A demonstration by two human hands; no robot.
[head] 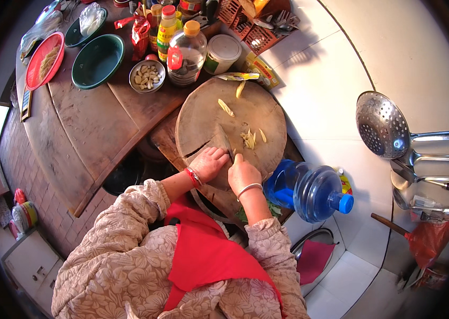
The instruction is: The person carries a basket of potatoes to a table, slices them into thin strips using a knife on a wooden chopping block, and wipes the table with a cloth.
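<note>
A thick round wooden chopping block stands before me, with a crack on its left side. My right hand grips the handle of a knife, its blade angled away from me over the block. My left hand rests at the near left of the block, fingertips against the blade's side; whether they pinch a piece is hidden. Right of the blade lies a small heap of cut pale-yellow strips, apparently ginger. Farther back are two larger yellow pieces, one near the middle and another at the rear.
A bowl of garlic cloves, a clear plastic bottle and a lidded tub stand behind the block. Green basins and a red basket sit farther left. At right are a blue water jug and a hanging skimmer.
</note>
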